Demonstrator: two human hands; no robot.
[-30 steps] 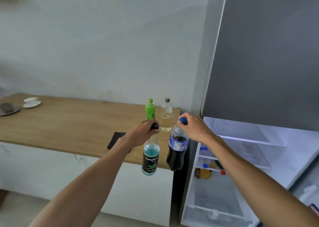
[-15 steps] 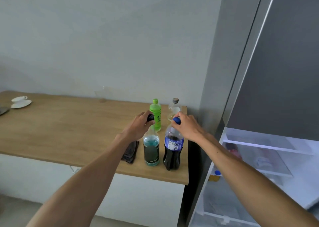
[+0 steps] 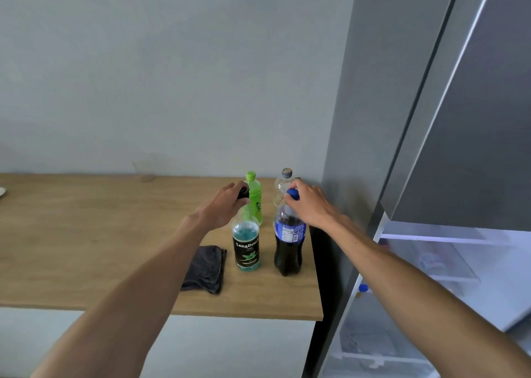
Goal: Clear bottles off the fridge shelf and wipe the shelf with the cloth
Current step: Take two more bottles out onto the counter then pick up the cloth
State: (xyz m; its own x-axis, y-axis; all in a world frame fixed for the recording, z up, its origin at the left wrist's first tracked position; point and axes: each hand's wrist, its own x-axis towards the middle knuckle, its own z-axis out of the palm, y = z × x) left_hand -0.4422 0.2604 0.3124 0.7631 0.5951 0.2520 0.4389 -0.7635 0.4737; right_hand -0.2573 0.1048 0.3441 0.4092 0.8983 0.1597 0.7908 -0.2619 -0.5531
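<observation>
Both forearms bare, no sleeves in view; left hand [image 3: 222, 209] and right hand [image 3: 309, 205] bare, fingers slim, nothing worn.

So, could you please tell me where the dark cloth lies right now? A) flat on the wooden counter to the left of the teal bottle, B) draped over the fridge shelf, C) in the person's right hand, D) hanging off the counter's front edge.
A: the dark cloth lies on the wooden counter, just left of the teal bottle, while both hands are on bottle caps.
</observation>
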